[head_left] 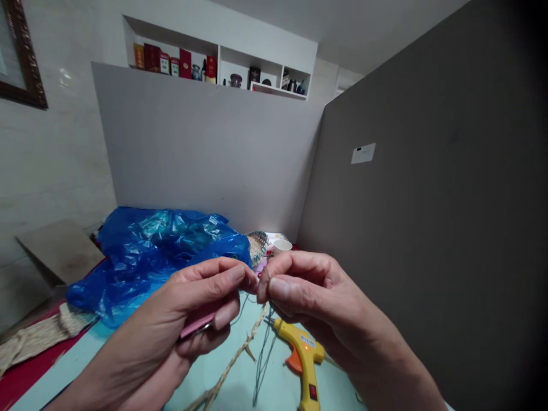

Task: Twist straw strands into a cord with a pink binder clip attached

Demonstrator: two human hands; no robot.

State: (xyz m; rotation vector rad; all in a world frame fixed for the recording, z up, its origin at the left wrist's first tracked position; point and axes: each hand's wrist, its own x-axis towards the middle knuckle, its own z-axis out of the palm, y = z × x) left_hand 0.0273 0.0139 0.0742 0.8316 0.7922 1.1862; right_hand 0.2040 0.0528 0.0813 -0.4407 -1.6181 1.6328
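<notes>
My left hand [201, 297] and my right hand [308, 291] meet fingertip to fingertip above the table, both pinched closed. Thin dark wire [263, 348] hangs down from the pinch, and a braided straw cord [240, 357] trails from it toward the table's near edge. A pink-handled tool [197, 325] is tucked under the lower fingers of my left hand. Just below my right hand a yellow hot glue gun [305, 362] lies on the pale green table top [274, 388], its nozzle pointing at the cord.
A crumpled blue plastic bag [158, 251] fills the left of the table. Woven straw pieces [34, 337] lie on a red cloth at far left. A small woven piece [258, 246] and a white cup [282, 245] stand at the back. Grey partition boards [411, 200] enclose back and right.
</notes>
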